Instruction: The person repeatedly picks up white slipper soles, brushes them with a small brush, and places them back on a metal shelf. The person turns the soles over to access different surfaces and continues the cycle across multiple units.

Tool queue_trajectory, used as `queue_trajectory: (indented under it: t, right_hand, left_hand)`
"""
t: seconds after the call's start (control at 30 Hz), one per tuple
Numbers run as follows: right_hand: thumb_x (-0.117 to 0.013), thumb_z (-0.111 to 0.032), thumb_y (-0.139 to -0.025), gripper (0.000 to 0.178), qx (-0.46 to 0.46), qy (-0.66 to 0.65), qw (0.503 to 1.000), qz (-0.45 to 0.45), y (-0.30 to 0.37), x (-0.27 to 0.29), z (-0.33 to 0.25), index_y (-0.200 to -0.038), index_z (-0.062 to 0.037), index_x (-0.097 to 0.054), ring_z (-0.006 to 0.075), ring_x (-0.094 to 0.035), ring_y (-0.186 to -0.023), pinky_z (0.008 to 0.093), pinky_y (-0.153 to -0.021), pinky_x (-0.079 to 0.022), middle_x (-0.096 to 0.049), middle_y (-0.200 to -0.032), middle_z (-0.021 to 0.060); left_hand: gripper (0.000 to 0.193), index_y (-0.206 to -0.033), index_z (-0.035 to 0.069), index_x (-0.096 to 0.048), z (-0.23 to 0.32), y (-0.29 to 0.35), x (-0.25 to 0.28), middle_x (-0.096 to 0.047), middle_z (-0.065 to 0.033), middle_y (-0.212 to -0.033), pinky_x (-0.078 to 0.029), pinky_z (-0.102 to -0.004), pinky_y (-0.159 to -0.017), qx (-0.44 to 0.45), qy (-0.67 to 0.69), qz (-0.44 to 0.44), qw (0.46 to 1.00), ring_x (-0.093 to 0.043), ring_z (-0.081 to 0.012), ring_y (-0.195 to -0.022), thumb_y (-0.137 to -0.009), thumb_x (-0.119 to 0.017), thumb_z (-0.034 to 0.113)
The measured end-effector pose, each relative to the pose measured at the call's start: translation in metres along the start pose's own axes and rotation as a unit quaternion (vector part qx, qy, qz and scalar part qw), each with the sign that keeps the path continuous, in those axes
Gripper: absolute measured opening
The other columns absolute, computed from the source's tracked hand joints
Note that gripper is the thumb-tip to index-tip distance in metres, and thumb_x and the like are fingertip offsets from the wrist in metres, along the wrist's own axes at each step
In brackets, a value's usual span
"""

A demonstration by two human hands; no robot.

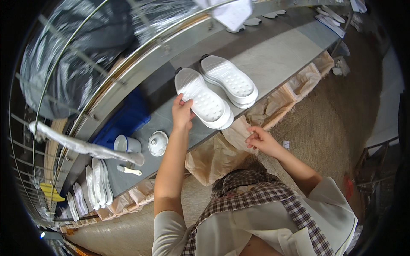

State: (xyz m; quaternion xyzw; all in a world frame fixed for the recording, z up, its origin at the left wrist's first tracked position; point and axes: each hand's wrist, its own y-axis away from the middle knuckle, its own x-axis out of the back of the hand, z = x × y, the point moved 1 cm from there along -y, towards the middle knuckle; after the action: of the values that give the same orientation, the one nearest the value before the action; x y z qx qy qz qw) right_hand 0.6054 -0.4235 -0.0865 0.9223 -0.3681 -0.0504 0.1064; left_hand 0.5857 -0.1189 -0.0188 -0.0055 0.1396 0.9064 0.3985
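Note:
Two thick white shoe soles lie side by side on the grey bench, each with rows of small dimples and a dark tab at its far end. My left hand [182,112] grips the edge of the nearer-left shoe sole [207,102], thumb on its top side. The other shoe sole [230,79] rests just to the right, with no hand on it. My right hand [261,141] hangs in front of the bench edge, its fingers loosely bent and apart, with nothing visible in them.
Left on the bench [282,55] are a lidded white pot [158,143], a white mug [127,144], a brush [129,170] and several upright soles [99,183]. A wire rack [64,72] holds plastic-wrapped bundles. Brown paper-lined bins [213,160] line the bench front.

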Motion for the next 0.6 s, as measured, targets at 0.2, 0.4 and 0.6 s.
queue_trajectory:
  t: [0.2,0.4,0.6]
  right_hand:
    - [-0.056,-0.003,-0.086,0.027,0.010,-0.038,0.999,0.021,0.030,0.021,0.046,-0.113,0.0019,-0.053,0.0118,-0.062,-0.078,0.0236,-0.070,-0.048,-0.063,-0.087,0.0061]
    - [-0.055,-0.004,-0.087,0.022,0.017,-0.013,0.997,0.076,0.061,0.014,0.050,-0.107,0.0033,-0.056,0.0116,-0.062,-0.079,0.0244,-0.070,-0.049,-0.065,-0.087,0.0083]
    - [-0.053,-0.036,-0.096,0.040,-0.040,-0.043,0.965,0.254,0.073,0.059,0.010,-0.071,-0.0050,-0.058,0.0057,-0.049,-0.043,0.0213,-0.042,-0.040,-0.055,-0.052,-0.0001]
  left_hand:
    - [0.055,-0.133,0.006,-0.041,-0.015,-0.019,-0.010,-0.042,-0.0091,-0.118,-0.053,-0.0336,-0.066,-0.014,-0.090,0.018,0.996,-0.053,-0.0183,-0.096,-0.085,-0.066,0.013]
    - [0.051,-0.133,0.006,-0.040,-0.018,-0.012,0.005,-0.041,-0.0088,-0.124,-0.049,-0.0316,-0.072,-0.097,-0.123,0.037,0.987,-0.051,-0.0177,-0.098,-0.088,-0.063,0.016]
    - [0.048,-0.132,0.004,-0.041,-0.023,0.047,0.014,-0.042,-0.0087,-0.128,-0.042,-0.0290,-0.086,-0.250,-0.160,0.011,0.955,-0.047,-0.0183,-0.108,-0.089,-0.061,0.014]
